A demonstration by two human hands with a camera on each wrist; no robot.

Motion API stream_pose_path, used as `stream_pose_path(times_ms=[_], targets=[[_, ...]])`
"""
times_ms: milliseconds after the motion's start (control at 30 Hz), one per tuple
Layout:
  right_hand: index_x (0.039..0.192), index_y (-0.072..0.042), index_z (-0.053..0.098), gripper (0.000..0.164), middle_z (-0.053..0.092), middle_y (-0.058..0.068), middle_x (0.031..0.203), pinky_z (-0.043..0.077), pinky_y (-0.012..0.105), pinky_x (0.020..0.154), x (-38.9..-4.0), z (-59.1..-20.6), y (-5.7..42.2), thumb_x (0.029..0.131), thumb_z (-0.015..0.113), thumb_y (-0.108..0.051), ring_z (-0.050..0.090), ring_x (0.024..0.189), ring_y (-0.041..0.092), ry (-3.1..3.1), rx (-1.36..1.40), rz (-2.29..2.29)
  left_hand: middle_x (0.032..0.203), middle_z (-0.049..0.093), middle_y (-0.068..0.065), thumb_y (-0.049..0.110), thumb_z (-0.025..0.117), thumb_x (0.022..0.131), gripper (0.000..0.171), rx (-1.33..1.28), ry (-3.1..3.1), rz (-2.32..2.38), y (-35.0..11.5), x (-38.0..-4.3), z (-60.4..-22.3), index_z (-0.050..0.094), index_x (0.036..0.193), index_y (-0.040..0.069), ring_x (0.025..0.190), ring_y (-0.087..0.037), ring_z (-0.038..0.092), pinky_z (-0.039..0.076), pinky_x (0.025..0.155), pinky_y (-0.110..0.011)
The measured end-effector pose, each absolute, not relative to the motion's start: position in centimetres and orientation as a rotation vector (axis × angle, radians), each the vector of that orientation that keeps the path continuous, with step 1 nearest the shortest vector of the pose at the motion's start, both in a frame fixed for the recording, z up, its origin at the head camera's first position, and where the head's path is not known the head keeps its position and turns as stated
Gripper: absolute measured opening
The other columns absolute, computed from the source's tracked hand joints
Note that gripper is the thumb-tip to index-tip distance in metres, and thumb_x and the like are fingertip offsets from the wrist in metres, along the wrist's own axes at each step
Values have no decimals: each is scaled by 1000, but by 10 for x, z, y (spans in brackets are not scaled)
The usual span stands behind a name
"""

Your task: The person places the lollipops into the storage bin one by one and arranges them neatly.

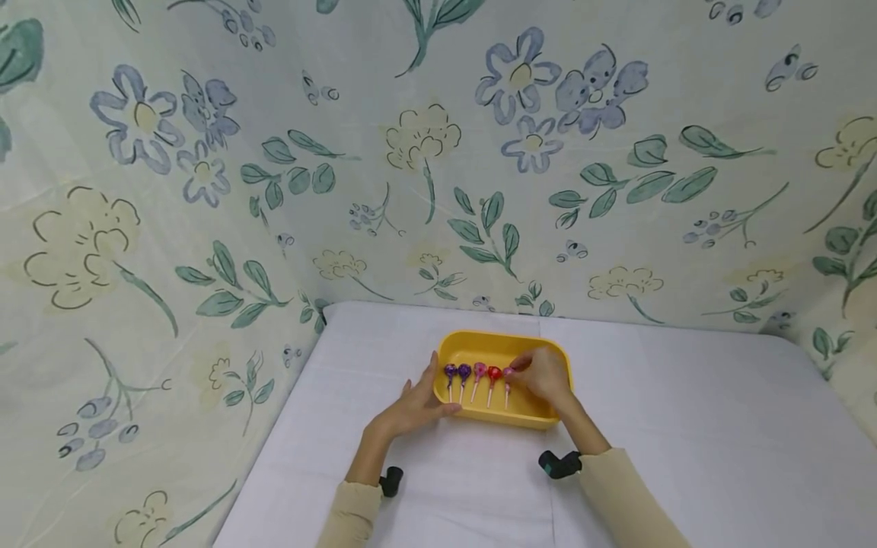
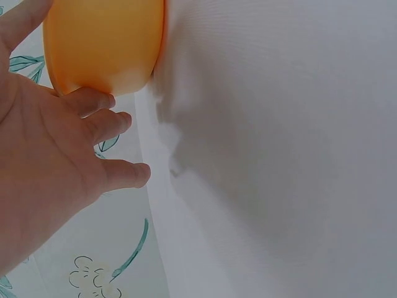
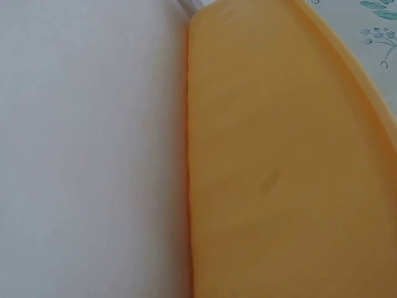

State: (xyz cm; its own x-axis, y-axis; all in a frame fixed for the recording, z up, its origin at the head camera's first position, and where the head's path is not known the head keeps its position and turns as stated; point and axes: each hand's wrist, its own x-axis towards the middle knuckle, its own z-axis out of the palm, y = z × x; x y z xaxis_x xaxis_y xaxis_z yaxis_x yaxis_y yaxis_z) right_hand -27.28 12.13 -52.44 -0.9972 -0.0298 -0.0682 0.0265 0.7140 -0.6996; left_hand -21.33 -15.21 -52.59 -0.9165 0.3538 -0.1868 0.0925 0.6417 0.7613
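A yellow tray (image 1: 479, 417) holds several lollipops lined up side by side, sticks toward the person. From the left come two purple lollipops (image 1: 464, 371), a pink lollipop (image 1: 479, 371), a red lollipop (image 1: 494, 373) and a lighter pink lollipop (image 1: 507, 387) at the right end. My right hand (image 1: 544, 373) reaches over the tray's right part and pinches the head of that last lollipop. Around the tray's left end, my left hand (image 1: 414, 403) spreads its fingers, the thumb at the front rim. In the left wrist view, its fingers (image 2: 108, 124) extend beside the tray's wall (image 2: 105, 43).
The tray rests on a table with a white cloth (image 1: 685, 411). Behind and to the left hangs a floral curtain (image 1: 411, 228). Each wrist wears a black camera; the right one (image 1: 559, 464) sits just in front of the tray's corner.
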Motion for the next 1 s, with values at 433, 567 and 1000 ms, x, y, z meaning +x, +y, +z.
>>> stream_pose_path(times_ms=[433, 567, 1000], targets=[[101, -2, 80, 25, 78, 9, 91, 60, 27, 73, -273, -530, 123, 83, 88, -17, 63, 78, 18, 2840, -51, -1144, 175, 1, -6, 55, 65, 98, 108, 365, 2548, 1132, -150, -213, -525, -9, 167, 18, 163, -27, 7, -5, 131, -62], [101, -2, 79, 27, 78, 10, 92, 59, 27, 71, -272, -528, 125, 83, 88, -19, 63, 78, 19, 2830, -49, -1158, 175, 1, -7, 53, 66, 97, 108, 373, 2547, 1135, -149, -213, -523, -9, 167, 17, 163, -27, 8, -6, 130, -62], [128, -6, 70, 46, 72, 12, 113, 44, 21, 55, -251, -494, 140, 94, 76, -37, 52, 71, 20, 2875, -260, -1249, 175, 2, -8, 55, 66, 97, 108, 373, 2543, 1167, -153, -210, -523, -8, 167, 18, 163, -29, 6, -6, 130, -64]])
